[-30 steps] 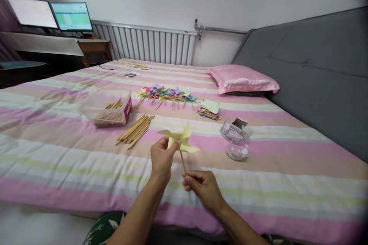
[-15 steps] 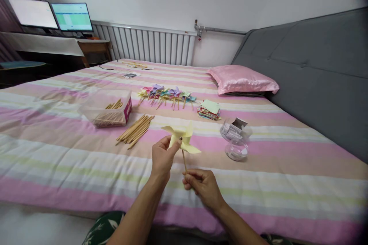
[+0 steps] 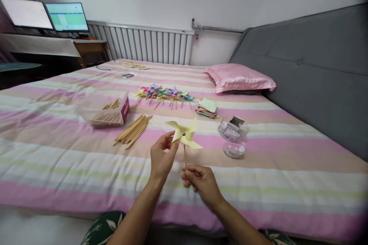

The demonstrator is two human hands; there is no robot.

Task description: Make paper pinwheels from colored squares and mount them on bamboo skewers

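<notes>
A pale yellow paper pinwheel (image 3: pixel 187 136) on a thin wooden stick stands upright in front of me, a round metal pin at its centre. My right hand (image 3: pixel 201 183) pinches the stick low down between thumb and fingers. At the pinwheel's left side, my left hand (image 3: pixel 163 157) has its thumb at the edge of a blade, with curled fingers partly hidden behind the paper. Left of the hands lies a bundle of wooden sticks (image 3: pixel 133 131). Beyond it stands a clear plastic box (image 3: pixel 99 109) holding more sticks.
Several finished colourful pinwheels (image 3: pixel 165 93) lie farther back on the striped bedspread (image 3: pixel 276 199). A stack of coloured paper (image 3: pixel 207 107) is right of them. Nearer are clear plastic containers (image 3: pixel 234 138). A pink pillow (image 3: pixel 241 77) rests by the grey headboard (image 3: pixel 310 61).
My left thumb has slid off the pinwheel's centre to a blade's edge, uncovering the pin. The pinwheel has risen slightly, while my right hand still holds the stick. The view has shifted a little.
</notes>
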